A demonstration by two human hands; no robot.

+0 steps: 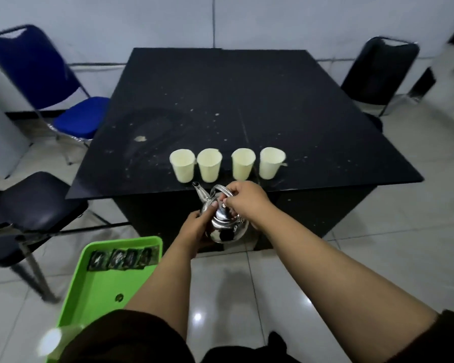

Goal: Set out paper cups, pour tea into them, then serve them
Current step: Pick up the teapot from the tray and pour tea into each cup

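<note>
Several pale paper cups [211, 165] stand upright in a row near the front edge of the black table [220, 106]. A shiny steel teapot [224, 226] hangs in the air just in front of the table edge, spout pointing up and left toward the cups. My left hand [197, 229] cups the pot's left side and bottom. My right hand [244, 200] grips the arched handle over the lid, fingertips at the lid knob. I cannot see inside the cups.
A green tray [102, 289] with several dark sachets sits low at my left. A blue chair [71, 111] and a dark chair [29, 205] stand left of the table, another dark chair [378, 72] at the far right. The floor is pale tile.
</note>
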